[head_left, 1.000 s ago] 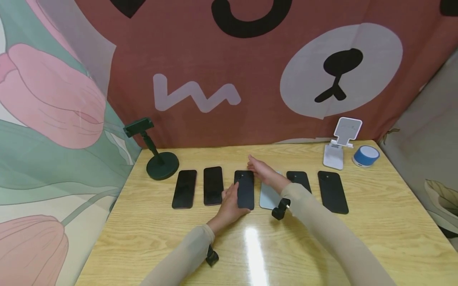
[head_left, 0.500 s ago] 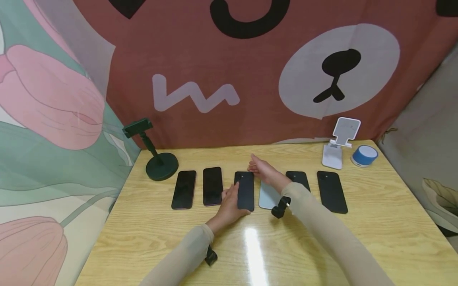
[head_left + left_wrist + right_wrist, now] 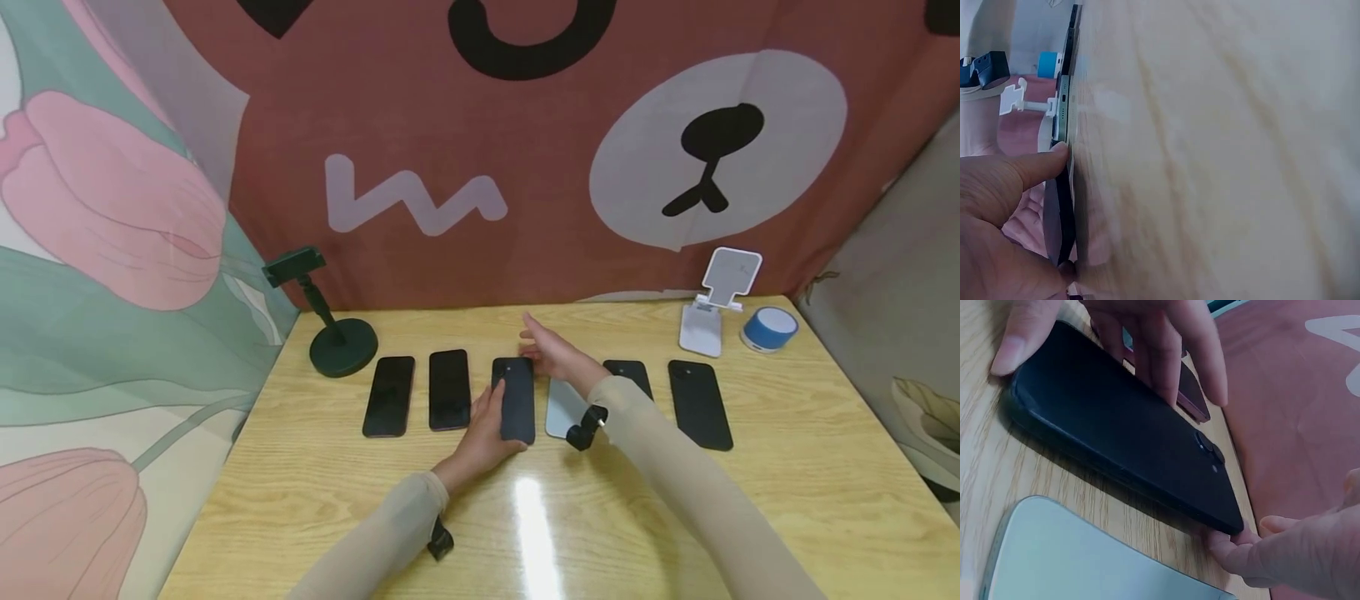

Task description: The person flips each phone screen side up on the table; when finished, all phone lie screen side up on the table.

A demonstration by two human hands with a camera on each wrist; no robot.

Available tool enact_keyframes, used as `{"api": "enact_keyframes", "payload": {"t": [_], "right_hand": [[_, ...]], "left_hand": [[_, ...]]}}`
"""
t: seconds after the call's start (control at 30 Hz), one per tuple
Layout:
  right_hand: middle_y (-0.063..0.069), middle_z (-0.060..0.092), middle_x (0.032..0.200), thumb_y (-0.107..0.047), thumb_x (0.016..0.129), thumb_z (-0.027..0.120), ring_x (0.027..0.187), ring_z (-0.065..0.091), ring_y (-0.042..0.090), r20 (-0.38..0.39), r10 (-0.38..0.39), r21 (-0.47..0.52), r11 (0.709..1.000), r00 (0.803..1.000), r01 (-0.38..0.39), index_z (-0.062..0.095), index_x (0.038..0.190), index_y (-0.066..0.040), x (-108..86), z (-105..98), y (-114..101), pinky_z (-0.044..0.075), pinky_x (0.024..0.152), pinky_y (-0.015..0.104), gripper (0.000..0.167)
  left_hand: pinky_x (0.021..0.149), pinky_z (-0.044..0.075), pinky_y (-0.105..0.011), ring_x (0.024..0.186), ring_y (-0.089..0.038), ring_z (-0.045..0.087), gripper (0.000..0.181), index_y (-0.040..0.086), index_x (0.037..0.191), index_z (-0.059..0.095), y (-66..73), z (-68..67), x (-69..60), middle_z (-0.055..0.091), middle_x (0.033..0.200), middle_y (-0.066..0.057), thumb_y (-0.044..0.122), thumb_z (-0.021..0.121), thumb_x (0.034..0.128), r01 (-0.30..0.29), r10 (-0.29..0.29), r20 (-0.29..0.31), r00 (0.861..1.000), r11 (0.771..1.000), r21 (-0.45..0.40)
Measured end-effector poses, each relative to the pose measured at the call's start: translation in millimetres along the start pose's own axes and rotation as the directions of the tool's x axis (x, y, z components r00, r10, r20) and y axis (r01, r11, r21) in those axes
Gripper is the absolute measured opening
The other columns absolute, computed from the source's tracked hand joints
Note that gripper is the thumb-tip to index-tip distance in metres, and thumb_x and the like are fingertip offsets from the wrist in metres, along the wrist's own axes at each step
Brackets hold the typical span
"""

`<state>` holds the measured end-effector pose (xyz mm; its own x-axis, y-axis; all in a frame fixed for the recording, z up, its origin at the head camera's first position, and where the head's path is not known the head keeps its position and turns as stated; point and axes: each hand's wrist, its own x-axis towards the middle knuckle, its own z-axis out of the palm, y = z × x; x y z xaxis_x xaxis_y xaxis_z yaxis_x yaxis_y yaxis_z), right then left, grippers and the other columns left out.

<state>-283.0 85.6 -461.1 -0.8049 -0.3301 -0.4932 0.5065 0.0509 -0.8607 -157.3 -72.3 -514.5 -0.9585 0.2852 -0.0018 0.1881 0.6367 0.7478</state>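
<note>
A dark phone (image 3: 517, 408) lies back up, with its camera lenses at the far end. My left hand (image 3: 480, 433) holds it, thumb at the near edge and fingers along the left long side. In the left wrist view, the phone (image 3: 1060, 219) sits between the thumb and the fingers. My right hand (image 3: 558, 354) is at the far right corner, one finger raised away from the others. The right wrist view shows the right fingertips (image 3: 1225, 547) touching that corner, low by the table. A pale phone (image 3: 564, 410) lies partly under the right forearm.
Two black phones (image 3: 390, 396) lie left of the hands, and two dark phones (image 3: 700, 404) lie right. A dark green stand (image 3: 341, 347) is at the back left. At the back right are a white folding stand (image 3: 701, 329) and a blue-and-white cylinder (image 3: 768, 329).
The right hand's fingers have spread a little, with the upper one lifting toward the back. The left hand stays on the dark phone. The head view has shifted slightly.
</note>
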Motion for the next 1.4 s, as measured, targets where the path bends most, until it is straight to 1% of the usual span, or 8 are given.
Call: {"api": "enact_keyframes", "payload": {"t": [0.23,0.47,0.6,0.67,0.73,0.93,1.23,1.4], "right_hand": [[0.026,0.027,0.146,-0.060,0.096,0.027,0.135,0.025,0.036,-0.023,0.007,-0.007,1.000,1.000,-0.007,0.021,0.148,0.001,0.4,-2.6,0.2,0.025,0.109,0.051,0.081],[0.031,0.021,0.147,-0.061,0.095,0.026,0.136,0.026,0.042,0.076,0.073,0.073,0.994,0.994,-0.078,0.019,0.148,0.002,2.2,1.0,3.9,0.025,0.109,0.050,0.082],[0.027,0.041,0.134,-0.061,0.096,0.025,0.113,0.048,0.034,0.103,0.103,0.059,0.992,0.989,-0.110,0.020,0.148,-0.005,1.1,2.3,7.9,0.044,0.086,0.041,0.077],[0.023,0.045,0.128,-0.061,0.096,0.024,0.101,0.051,0.030,0.118,0.119,0.038,0.992,0.986,-0.124,0.019,0.149,-0.008,-0.2,0.8,9.3,0.044,0.073,0.036,0.075],[0.020,0.046,0.124,-0.060,0.096,0.022,0.095,0.052,0.028,0.133,0.131,0.027,0.990,0.982,-0.135,0.018,0.149,-0.010,-1.6,-1.0,10.1,0.044,0.068,0.034,0.073],[0.025,0.034,0.142,-0.055,0.099,0.021,0.111,0.050,0.036,0.165,0.133,0.085,0.985,0.977,-0.149,0.016,0.150,-0.013,-3.2,-3.4,12.8,0.047,0.077,0.043,0.066],[0.023,0.030,0.146,-0.052,0.100,0.025,0.120,0.043,0.037,0.157,0.118,0.153,0.978,0.981,-0.142,0.019,0.150,-0.017,-2.5,1.0,13.2,0.044,0.084,0.044,0.061],[0.023,0.031,0.145,-0.051,0.100,0.024,0.110,0.050,0.033,0.170,0.086,0.186,0.975,0.982,-0.118,0.018,0.151,-0.017,-3.6,1.0,11.3,0.047,0.077,0.041,0.061]], "left_hand": [[0.109,0.025,-0.049,0.139,-0.036,0.017,0.108,0.005,0.152,0.007,1.7,-4.2,-0.9,0.018,0.154,-0.019,0.018,0.081,0.0750,-0.016,0.016,0.004,1.000,0.998,-0.054],[0.109,0.025,-0.048,0.141,-0.033,0.017,0.109,0.004,0.152,0.004,2.3,-6.9,2.2,0.014,0.155,-0.020,0.024,0.080,0.0770,0.024,-0.027,-0.027,0.999,0.995,-0.101],[0.109,0.024,-0.049,0.140,-0.034,0.018,0.109,0.002,0.151,0.004,2.9,-7.1,3.4,0.016,0.154,-0.021,0.025,0.080,0.0765,0.027,-0.030,-0.032,0.999,0.994,-0.105],[0.109,0.024,-0.049,0.140,-0.035,0.018,0.109,0.002,0.151,0.004,2.5,-6.1,3.2,0.016,0.154,-0.021,0.025,0.080,0.0761,0.029,-0.032,-0.031,0.999,0.994,-0.103],[0.109,0.024,-0.049,0.140,-0.035,0.019,0.109,0.002,0.151,0.005,1.9,-4.7,3.4,0.017,0.154,-0.021,0.024,0.081,0.0756,0.031,-0.035,-0.034,0.999,0.994,-0.101],[0.108,0.026,-0.049,0.138,-0.037,0.022,0.109,0.000,0.151,0.007,1.5,-2.5,2.9,0.019,0.152,-0.024,0.022,0.082,0.0743,0.034,-0.040,-0.058,0.998,0.993,-0.110],[0.107,0.029,-0.048,0.136,-0.036,0.025,0.111,0.002,0.151,0.006,5.8,-3.8,2.7,0.019,0.152,-0.023,0.015,0.083,0.0723,-0.016,0.002,-0.109,0.994,0.992,-0.123],[0.107,0.030,-0.047,0.135,-0.036,0.029,0.109,0.004,0.151,0.009,7.5,-5.9,2.1,0.021,0.150,-0.025,0.012,0.083,0.0712,0.043,-0.063,-0.123,0.990,0.986,-0.158]]}}
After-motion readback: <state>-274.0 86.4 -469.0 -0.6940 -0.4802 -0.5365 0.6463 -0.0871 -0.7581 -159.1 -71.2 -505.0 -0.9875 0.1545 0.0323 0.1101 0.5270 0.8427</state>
